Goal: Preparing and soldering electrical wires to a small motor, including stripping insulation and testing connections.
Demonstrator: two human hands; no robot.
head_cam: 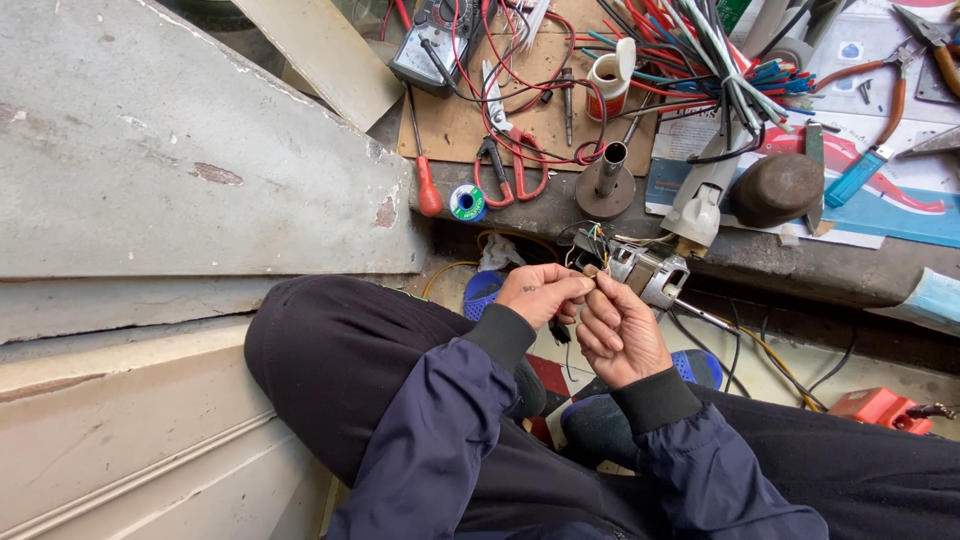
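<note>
Head view, left to right. Red-handled screwdriver (424, 180) and solder spool (466, 202) lie on the counter (545, 215), well apart from the hands. Left hand (538, 292) is curled, its fingertips pinched on the thin wires at the near end of a small electric motor (648, 274). Right hand (622, 335) is closed loosely just below, thumb and fingers meeting the left at the same wire bundle. Motor sits in front of the counter edge, above the lap, its shaft pointing right. Judgement: metal body dense and stiff, best gripped around the casing; wires thin, soft, easily broken at the joints. Blue-handled cutter (855, 178) lies far right.
</note>
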